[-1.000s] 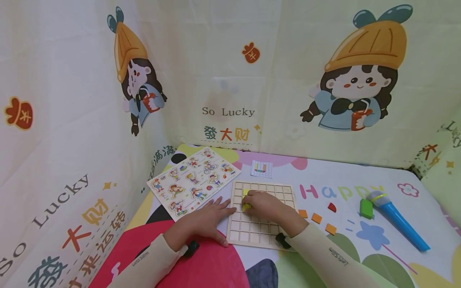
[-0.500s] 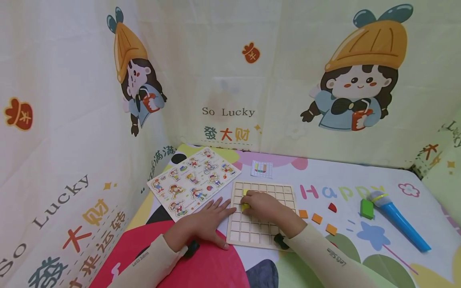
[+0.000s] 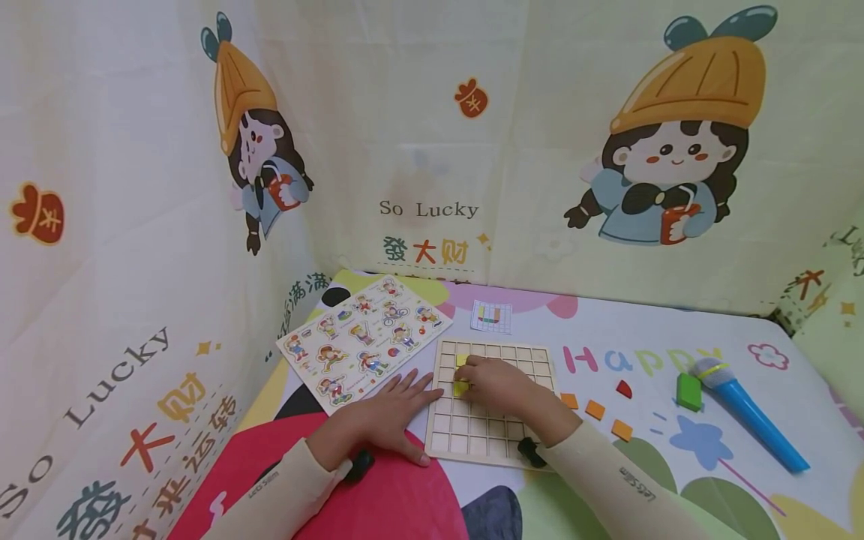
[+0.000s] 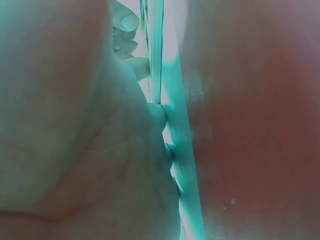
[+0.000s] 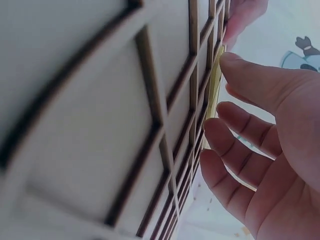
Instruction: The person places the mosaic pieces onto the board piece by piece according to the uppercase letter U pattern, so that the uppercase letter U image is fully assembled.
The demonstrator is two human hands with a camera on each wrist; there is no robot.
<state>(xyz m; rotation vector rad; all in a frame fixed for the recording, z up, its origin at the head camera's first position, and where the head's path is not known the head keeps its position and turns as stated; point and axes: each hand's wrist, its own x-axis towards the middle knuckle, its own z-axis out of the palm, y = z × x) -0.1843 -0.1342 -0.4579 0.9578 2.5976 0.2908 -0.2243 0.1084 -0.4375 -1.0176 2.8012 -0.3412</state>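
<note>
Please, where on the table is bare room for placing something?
Bare: between the orange squares and the blue microphone; also right of the small card, along the far edge. Crowded: around the left hand, picture board and grid board.

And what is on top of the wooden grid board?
On the wooden grid board, something yellow shows in the far left part, by the right hand. That hand covers the cells beneath it and part of the yellow, so the number of pieces is hidden.
</note>
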